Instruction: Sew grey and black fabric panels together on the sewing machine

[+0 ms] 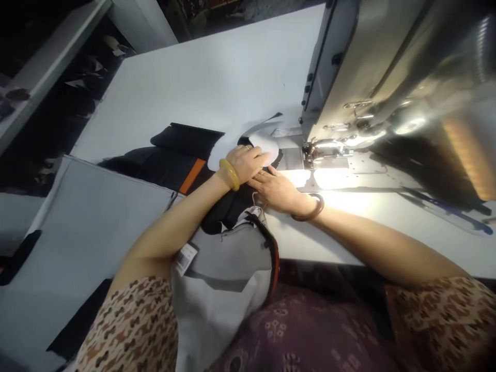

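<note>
My left hand (246,164), with a yellow bangle at the wrist, has its fingers bent over a rounded white piece (220,150), thin like paper or fabric, and grips it. Black fabric (228,206) lies beneath both hands. My right hand (277,191) rests close against the left one, its fingers stretched out flat on the black fabric and their tips partly hidden under the left hand. To the right of the hands, the lit presser foot (309,155) of a sewing machine (372,62) stands apart from the fabric. An orange strip (192,175) shows on the black fabric.
Grey-lined fabric with an orange edge (276,263) hangs over the table's front edge, a white label (186,258) on it. A large grey panel (112,206) covers the left side. Blue-handled snips or a similar tool (465,219) lie at right on the white table (217,77).
</note>
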`<control>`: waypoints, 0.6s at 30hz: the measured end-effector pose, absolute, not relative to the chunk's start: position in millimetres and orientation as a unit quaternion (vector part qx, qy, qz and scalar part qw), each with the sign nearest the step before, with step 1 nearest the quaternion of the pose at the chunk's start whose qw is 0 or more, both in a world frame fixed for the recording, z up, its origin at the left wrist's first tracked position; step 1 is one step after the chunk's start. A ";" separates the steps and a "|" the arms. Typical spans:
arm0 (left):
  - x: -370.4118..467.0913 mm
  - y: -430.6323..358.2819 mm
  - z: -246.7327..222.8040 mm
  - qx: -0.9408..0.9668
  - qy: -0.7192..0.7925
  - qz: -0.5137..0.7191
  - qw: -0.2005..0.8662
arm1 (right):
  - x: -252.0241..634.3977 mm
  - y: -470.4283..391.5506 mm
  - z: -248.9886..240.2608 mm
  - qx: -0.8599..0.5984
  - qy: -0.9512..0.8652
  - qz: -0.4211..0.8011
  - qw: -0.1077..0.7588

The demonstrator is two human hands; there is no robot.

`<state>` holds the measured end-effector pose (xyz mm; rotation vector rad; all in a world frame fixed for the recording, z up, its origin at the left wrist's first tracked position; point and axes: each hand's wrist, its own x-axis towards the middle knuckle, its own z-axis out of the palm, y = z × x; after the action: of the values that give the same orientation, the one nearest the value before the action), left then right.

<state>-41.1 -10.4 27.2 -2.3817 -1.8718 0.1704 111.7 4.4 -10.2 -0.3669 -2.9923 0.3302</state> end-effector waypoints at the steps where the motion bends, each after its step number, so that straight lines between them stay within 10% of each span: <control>1: -40.2 -9.8 24.7 -0.787 -0.613 0.064 0.033 | 111.5 2.5 -11.3 -0.121 -0.986 0.103 0.059; 14: -38.4 -9.5 12.4 -0.787 -0.616 0.011 -0.031 | 112.2 -16.5 -12.2 -0.171 -0.981 0.052 0.080; 18: -57.3 -5.4 19.9 -0.716 -0.676 -0.172 -0.020 | 112.0 -15.6 -11.9 -0.182 -0.976 0.082 0.080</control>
<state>-57.3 -5.4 19.9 -2.2779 -2.1518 -0.5484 112.0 -15.6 -11.9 -0.5457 -2.9210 0.2466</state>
